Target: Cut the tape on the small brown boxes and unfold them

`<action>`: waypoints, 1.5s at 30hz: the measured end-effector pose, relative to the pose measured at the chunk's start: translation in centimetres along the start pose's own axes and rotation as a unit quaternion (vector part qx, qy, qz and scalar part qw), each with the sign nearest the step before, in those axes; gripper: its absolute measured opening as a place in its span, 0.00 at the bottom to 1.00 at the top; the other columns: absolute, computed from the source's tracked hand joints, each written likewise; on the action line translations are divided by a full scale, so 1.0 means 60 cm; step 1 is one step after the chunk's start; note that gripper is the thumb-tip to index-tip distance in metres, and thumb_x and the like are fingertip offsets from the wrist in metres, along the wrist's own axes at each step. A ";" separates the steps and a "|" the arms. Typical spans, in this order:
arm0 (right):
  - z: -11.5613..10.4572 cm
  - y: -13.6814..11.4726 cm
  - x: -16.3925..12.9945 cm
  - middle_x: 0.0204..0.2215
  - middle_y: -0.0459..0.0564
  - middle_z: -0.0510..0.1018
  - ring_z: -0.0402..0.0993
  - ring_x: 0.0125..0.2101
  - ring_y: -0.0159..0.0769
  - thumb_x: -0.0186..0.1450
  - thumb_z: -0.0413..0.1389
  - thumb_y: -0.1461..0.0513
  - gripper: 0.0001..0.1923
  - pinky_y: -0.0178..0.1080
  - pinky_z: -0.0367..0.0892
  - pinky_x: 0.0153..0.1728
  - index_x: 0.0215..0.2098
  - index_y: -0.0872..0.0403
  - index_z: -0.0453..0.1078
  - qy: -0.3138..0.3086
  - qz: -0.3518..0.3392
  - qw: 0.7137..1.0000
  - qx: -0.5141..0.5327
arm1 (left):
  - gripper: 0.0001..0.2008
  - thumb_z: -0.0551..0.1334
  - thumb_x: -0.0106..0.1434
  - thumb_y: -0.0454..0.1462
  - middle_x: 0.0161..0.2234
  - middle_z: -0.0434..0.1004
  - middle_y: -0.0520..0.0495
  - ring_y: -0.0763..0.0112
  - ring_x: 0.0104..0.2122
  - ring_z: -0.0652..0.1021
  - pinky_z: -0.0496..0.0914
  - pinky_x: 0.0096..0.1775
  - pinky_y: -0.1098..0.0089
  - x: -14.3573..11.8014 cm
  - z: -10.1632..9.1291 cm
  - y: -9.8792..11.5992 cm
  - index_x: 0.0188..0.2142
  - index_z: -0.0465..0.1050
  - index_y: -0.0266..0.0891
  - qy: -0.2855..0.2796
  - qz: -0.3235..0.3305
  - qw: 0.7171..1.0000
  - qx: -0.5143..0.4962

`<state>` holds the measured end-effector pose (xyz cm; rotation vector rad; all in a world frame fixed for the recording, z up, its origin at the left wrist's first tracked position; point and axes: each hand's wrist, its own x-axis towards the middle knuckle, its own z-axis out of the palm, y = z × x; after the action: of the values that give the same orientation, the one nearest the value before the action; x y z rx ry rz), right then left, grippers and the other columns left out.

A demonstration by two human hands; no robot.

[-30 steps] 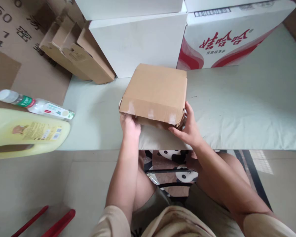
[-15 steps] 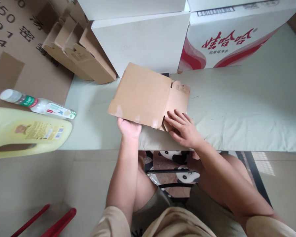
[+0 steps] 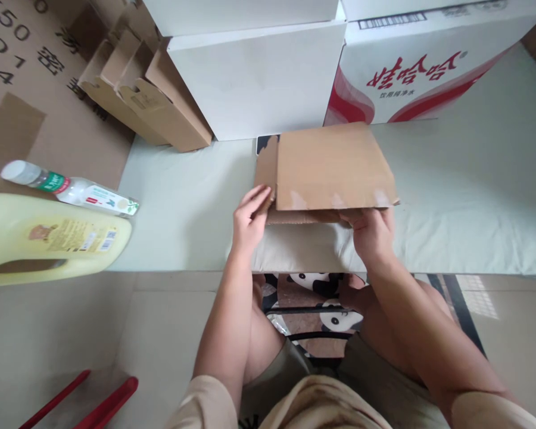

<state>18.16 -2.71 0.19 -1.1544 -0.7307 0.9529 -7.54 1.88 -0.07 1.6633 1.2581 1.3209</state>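
A small brown cardboard box [image 3: 330, 164] lies on the pale green padded surface [image 3: 451, 196] in front of me, its lid swung toward the right. My left hand [image 3: 249, 219] touches the box's left side flap with its fingertips. My right hand [image 3: 371, 233] grips the front edge of the lid from below, the fingers hidden under the cardboard. Worn tape marks show along that front edge.
Two large white cartons [image 3: 259, 77] [image 3: 420, 65] stand behind the box, one with red print. Folded brown box blanks [image 3: 147, 101] lean at the back left. A plastic bottle [image 3: 71, 190] and a yellow jug [image 3: 49, 238] lie at the left. Red handles [image 3: 93, 405] lie on the floor.
The box's lid has swung from the left side over to the right. My right hand moved off the side flap to the lid's front edge; my left hand moved to the left flap.
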 end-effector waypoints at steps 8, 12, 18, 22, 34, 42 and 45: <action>-0.018 -0.019 0.020 0.19 0.43 0.66 0.71 0.25 0.36 0.56 0.56 0.48 0.15 0.39 0.69 0.27 0.25 0.49 0.62 0.027 0.040 0.982 0.180 | 0.23 0.55 0.65 0.29 0.64 0.78 0.44 0.52 0.71 0.70 0.64 0.71 0.40 -0.007 0.001 0.012 0.51 0.84 0.44 -0.150 -0.016 0.984 0.096; -0.009 -0.028 0.019 0.31 0.43 0.76 0.76 0.32 0.34 0.55 0.65 0.53 0.15 0.34 0.69 0.26 0.35 0.49 0.69 0.106 0.070 0.983 0.135 | 0.15 0.59 0.69 0.36 0.57 0.82 0.40 0.50 0.67 0.74 0.69 0.67 0.41 -0.009 0.000 0.010 0.44 0.86 0.42 -0.107 0.029 0.988 0.103; -0.018 -0.027 0.027 0.38 0.44 0.80 0.79 0.40 0.35 0.55 0.64 0.56 0.14 0.34 0.75 0.33 0.39 0.49 0.72 0.154 0.064 0.971 0.169 | 0.29 0.72 0.59 0.55 0.71 0.65 0.40 0.48 0.72 0.66 0.71 0.65 0.50 -0.001 0.001 0.010 0.57 0.77 0.49 0.042 -0.110 0.990 -0.083; -0.033 -0.029 0.030 0.42 0.47 0.81 0.80 0.46 0.42 0.61 0.59 0.50 0.16 0.44 0.80 0.43 0.43 0.49 0.73 0.131 0.051 0.980 0.143 | 0.39 0.79 0.48 0.54 0.63 0.77 0.39 0.49 0.64 0.77 0.77 0.57 0.57 0.012 -0.009 0.023 0.57 0.73 0.49 0.122 -0.198 0.933 -0.274; -0.035 -0.035 0.028 0.34 0.45 0.82 0.79 0.32 0.34 0.59 0.62 0.42 0.21 0.37 0.75 0.30 0.40 0.47 0.73 -0.021 0.113 0.988 0.100 | 0.21 0.78 0.49 0.47 0.40 0.89 0.47 0.54 0.50 0.86 0.81 0.52 0.58 0.022 -0.015 0.021 0.40 0.82 0.43 0.170 -0.271 0.880 -0.351; -0.020 -0.046 -0.002 0.31 0.47 0.83 0.77 0.30 0.31 0.60 0.67 0.46 0.20 0.36 0.71 0.33 0.38 0.53 0.77 -0.239 0.151 0.955 -0.088 | 0.14 0.73 0.49 0.33 0.41 0.88 0.49 0.64 0.44 0.85 0.81 0.45 0.66 0.026 -0.007 0.020 0.37 0.79 0.43 0.177 -0.288 0.852 -0.400; -0.023 -0.044 -0.003 0.27 0.47 0.81 0.74 0.27 0.30 0.60 0.66 0.47 0.19 0.36 0.70 0.31 0.35 0.53 0.75 -0.190 0.136 0.966 -0.114 | 0.17 0.72 0.48 0.31 0.42 0.87 0.50 0.63 0.44 0.85 0.82 0.49 0.61 0.021 -0.002 0.034 0.39 0.78 0.44 0.110 -0.282 0.860 -0.411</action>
<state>19.94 -3.74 2.38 -1.3116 -1.0266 1.3733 -7.07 2.39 2.20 0.5037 0.9648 1.3929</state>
